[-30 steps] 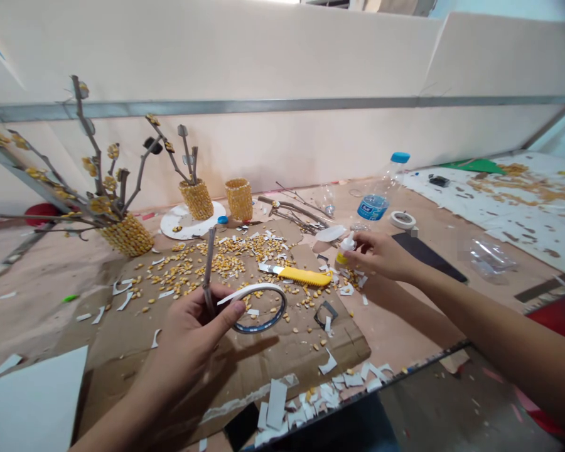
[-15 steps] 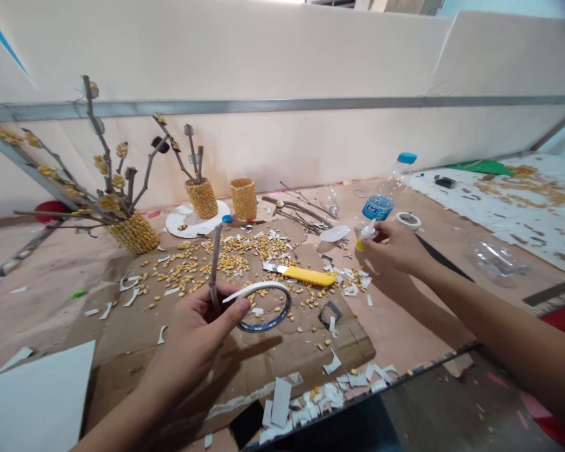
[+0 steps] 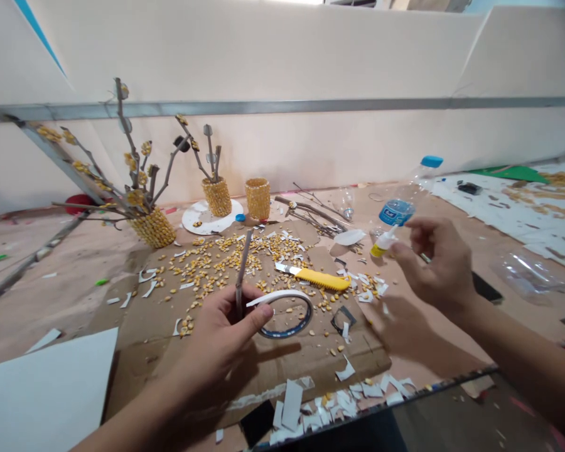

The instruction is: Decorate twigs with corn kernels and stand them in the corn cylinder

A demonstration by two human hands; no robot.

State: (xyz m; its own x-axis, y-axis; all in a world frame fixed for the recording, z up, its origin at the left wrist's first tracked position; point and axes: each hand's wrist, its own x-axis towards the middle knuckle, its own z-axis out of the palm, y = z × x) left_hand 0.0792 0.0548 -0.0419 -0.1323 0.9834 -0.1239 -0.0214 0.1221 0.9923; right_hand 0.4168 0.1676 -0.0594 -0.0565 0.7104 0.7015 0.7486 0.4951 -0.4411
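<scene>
My left hand [image 3: 221, 333] is closed on a thin grey twig [image 3: 242, 267] and on a paper strip curled into a ring [image 3: 285, 307], held above the brown cardboard sheet [image 3: 273, 351]. My right hand [image 3: 435, 267] is raised to the right and pinches a small glue bottle [image 3: 382, 243] with a white nozzle and yellow base. Corn kernels [image 3: 216, 263] are scattered on the cardboard beyond my left hand. A yellow utility knife [image 3: 317, 277] lies between my two hands.
Kernel-covered cups stand at the back: one with decorated twigs [image 3: 153, 226], one on a white disc [image 3: 218, 196], one plain [image 3: 257, 198]. A water bottle [image 3: 405, 198], loose twigs [image 3: 311, 210] and white paper scraps [image 3: 339, 398] lie around. A white sheet [image 3: 42, 395] is at the left.
My right hand lifted the glue bottle off the table and brought it up and toward me. My left hand kept its hold on the twig and paper ring.
</scene>
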